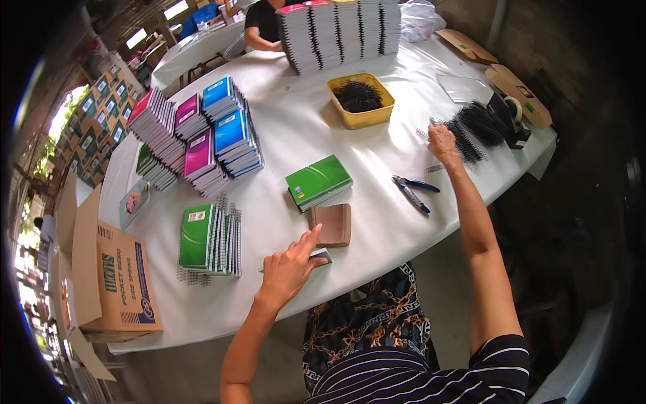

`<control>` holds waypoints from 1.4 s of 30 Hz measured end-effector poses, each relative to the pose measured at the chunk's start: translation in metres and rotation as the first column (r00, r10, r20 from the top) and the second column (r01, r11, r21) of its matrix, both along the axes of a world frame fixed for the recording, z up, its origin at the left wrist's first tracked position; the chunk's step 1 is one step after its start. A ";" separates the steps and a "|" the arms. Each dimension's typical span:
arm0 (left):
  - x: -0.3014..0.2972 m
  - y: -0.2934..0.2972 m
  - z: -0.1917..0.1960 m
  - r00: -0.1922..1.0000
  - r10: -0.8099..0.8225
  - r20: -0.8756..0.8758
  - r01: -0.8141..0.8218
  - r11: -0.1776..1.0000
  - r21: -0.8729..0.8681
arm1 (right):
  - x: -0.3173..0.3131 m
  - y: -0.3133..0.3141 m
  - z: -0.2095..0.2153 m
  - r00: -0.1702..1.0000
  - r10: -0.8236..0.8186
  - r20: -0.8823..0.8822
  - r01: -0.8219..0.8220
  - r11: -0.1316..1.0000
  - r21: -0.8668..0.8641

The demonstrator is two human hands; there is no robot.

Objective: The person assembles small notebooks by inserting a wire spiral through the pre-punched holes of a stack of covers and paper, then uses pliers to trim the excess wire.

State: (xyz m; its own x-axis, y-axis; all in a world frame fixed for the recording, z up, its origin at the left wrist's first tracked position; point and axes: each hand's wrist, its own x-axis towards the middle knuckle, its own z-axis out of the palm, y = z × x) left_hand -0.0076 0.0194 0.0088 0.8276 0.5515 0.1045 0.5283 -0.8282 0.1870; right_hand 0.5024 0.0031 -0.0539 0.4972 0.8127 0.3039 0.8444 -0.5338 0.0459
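Note:
My left hand (286, 271) grips a small notebook (323, 256) at the near edge of the table, its index finger stretched toward a brown block (332, 226). Most of that notebook is hidden under the hand. Out to the right, my right hand (442, 143) pinches at the left side of a heap of black spiral binding coils (465, 138); a thin coil shows at its fingertips. Behind the brown block lies a stack of green notebooks (319, 179). Blue-handled pliers (417, 183) rest between the stack and my right forearm.
A yellow tub (361, 118) holds more black coils. Green coil-bound notebooks (196, 236) and piles of pink and blue ones (232, 131) stand left, near an open carton (124, 276). Tall notebook stacks (340, 37) stand at the back, beside a seated person (259, 27). A tape dispenser (513, 118) sits right.

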 end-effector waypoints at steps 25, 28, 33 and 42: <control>-0.003 0.010 -0.006 0.999 -0.026 0.047 0.026 1.000 0.005 | -0.284 -0.074 0.085 0.301 0.790 -0.534 -0.516 0.606 0.606; -0.001 0.010 -0.004 0.997 -0.041 0.064 0.040 0.999 0.011 | -0.307 -0.075 0.068 0.332 0.714 -0.616 -0.430 0.696 0.575; -0.001 0.009 -0.002 0.996 -0.059 0.060 0.058 0.998 0.023 | -0.310 -0.063 0.053 0.282 0.715 -0.639 -0.461 0.685 0.564; -0.003 0.007 0.001 0.998 -0.061 0.032 0.062 0.998 -0.029 | -0.302 -0.056 0.073 0.060 0.693 -0.719 -0.701 0.542 0.464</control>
State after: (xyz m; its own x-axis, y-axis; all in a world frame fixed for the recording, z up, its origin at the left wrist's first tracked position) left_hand -0.0110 0.0266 0.0094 0.8567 0.5028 0.1148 0.4701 -0.8528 0.2274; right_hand 0.2002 -0.0533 0.0195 -0.3240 0.9294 0.1768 0.4574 0.3174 -0.8307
